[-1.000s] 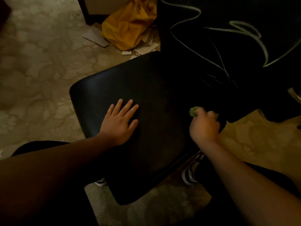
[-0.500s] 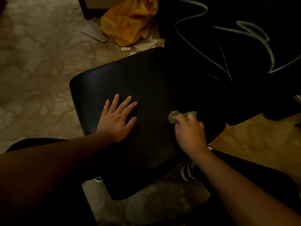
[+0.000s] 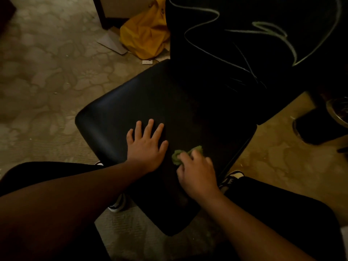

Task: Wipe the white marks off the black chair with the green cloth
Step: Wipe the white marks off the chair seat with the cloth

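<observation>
Your left hand [image 3: 146, 147] lies flat on the seat of the black chair [image 3: 116, 113], fingers straight and spread apart, palm down near the middle of the cushion. Just beside it, your right hand [image 3: 197, 176] has its fingers curled round the green cloth [image 3: 178, 156], which is bunched small and pressed onto the seat; only a tuft shows past your knuckles. The two hands are close but not touching.

The seat's rounded left corner sits well to the left of your left hand, with bare black cushion between. The near corner points toward you between your knees, and the right edge runs just past your right wrist, so the cloth has little seat to its right and more open cushion ahead, toward the backrest. White marks [image 3: 273, 32] loop across the upright backrest, well apart from the cloth. The seat itself is too dark to tell whether any marks lie on it.

On the patterned floor [image 3: 47, 72] beyond the seat's far edge lie a yellow bag [image 3: 145, 38] and a flat piece of cardboard [image 3: 113, 42].
</observation>
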{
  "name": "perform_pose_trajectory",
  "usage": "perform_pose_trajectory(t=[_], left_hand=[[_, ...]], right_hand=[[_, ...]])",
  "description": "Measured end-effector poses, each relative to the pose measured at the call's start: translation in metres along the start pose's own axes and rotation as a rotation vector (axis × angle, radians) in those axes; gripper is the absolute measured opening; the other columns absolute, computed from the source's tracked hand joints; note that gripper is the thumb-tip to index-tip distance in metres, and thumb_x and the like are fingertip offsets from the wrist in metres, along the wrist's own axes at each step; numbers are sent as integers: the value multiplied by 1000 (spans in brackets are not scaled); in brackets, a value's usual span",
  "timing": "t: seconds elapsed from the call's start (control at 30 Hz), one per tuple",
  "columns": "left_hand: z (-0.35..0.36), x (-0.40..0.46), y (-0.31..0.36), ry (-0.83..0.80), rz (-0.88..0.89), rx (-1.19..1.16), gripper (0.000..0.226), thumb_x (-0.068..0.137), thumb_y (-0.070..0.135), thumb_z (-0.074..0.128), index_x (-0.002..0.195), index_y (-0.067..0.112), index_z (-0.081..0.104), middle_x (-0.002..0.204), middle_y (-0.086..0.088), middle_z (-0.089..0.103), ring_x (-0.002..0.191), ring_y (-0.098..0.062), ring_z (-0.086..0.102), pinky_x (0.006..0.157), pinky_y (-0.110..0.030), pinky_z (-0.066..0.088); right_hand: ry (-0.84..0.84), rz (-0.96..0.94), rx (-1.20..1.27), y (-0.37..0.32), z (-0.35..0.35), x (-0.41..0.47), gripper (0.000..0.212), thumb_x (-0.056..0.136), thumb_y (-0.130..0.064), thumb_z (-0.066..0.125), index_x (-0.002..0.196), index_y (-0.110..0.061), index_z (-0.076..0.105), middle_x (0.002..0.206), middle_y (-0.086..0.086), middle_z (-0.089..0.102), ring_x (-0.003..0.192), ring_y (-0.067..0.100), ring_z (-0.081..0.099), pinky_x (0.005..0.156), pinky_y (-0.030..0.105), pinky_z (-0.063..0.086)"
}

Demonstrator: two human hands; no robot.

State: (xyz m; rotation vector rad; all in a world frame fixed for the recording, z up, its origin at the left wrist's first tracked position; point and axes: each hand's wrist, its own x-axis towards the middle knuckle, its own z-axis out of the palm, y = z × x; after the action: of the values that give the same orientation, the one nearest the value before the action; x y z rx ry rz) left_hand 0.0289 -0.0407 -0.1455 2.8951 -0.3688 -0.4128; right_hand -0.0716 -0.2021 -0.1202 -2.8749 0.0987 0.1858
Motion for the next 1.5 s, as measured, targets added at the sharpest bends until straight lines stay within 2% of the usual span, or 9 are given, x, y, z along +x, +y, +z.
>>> perform_pose_trajectory(t=[0.23, 0.33, 0.43, 0.53, 0.73, 0.87, 1.1, 1.37, 1.5], left_hand=[[-28, 4, -46, 49, 167, 107, 60, 102, 63, 28, 159, 44, 23, 166, 7, 26, 150, -31, 19, 120, -51, 16], [-29, 2, -75, 57, 63, 95, 61, 102, 63, 29, 159, 43, 24, 168, 5, 23, 155, -34, 11, 123, -55, 13], [-27, -2, -99, 25, -54, 61, 65, 99, 69, 30, 159, 48, 17, 173, 6, 5, 158, -37, -12, 121, -66, -5], [-25, -3, -107, 9, -38, 57, 71, 96, 74, 24, 160, 47, 13, 174, 11, -3, 157, -34, -19, 119, -71, -8], [-1, -23, -80, 49, -29, 18, 79, 94, 71, 14, 164, 36, 8, 174, 7, -7, 157, -31, -21, 122, -69, -2], [3, -41, -52, 30, -121, -14, 75, 101, 67, 25, 165, 35, 3, 174, 5, -11, 156, -33, -23, 121, -67, -6], [-2, -50, -39, 93, -37, 57, 69, 93, 74, 28, 154, 41, 27, 162, 2, 27, 148, -34, 19, 115, -64, 21], [-30, -52, -90, 89, -69, 73, 63, 100, 62, 36, 155, 31, 34, 163, 0, 30, 150, -30, 21, 120, -57, 23], [-45, -58, -112, 89, -54, 92, 74, 92, 67, 25, 154, 29, 40, 158, 0, 38, 147, -30, 27, 118, -54, 28]], right_hand=[[55, 183, -64, 69, -20, 30, 27, 95, -32, 55, 121, -32, 52, 117, 2, 53, 99, 21, 55, 90, 41, 48], [65, 266, -58, 91, -26, 49, 27, 95, -29, 55, 122, -27, 53, 118, 10, 53, 100, 30, 56, 89, 43, 47], [104, 358, -58, 95, -29, 68, 33, 93, -27, 54, 126, -25, 53, 120, 16, 51, 99, 40, 56, 85, 44, 48], [87, 431, 12, 68, -25, 72, 34, 95, -27, 54, 129, -29, 53, 124, 15, 51, 99, 39, 58, 82, 42, 52], [-11, -42, 17, -36, 14, 4, 27, 92, -33, 53, 119, -34, 56, 116, 2, 56, 103, 25, 58, 87, 40, 49], [-39, -69, -8, -30, 13, -10, 27, 94, -37, 51, 121, -34, 52, 116, 3, 56, 99, 23, 58, 88, 39, 48], [-7, 139, -21, 31, -4, 10, 26, 94, -37, 53, 120, -34, 48, 113, 4, 55, 96, 24, 58, 85, 40, 48], [91, 430, -10, 59, -17, 45, 29, 95, -32, 53, 124, -28, 50, 117, 15, 53, 98, 34, 58, 85, 45, 53], [99, 414, 31, 37, -11, 44, 33, 96, -33, 54, 128, -28, 50, 119, 14, 54, 97, 33, 59, 83, 44, 54]])
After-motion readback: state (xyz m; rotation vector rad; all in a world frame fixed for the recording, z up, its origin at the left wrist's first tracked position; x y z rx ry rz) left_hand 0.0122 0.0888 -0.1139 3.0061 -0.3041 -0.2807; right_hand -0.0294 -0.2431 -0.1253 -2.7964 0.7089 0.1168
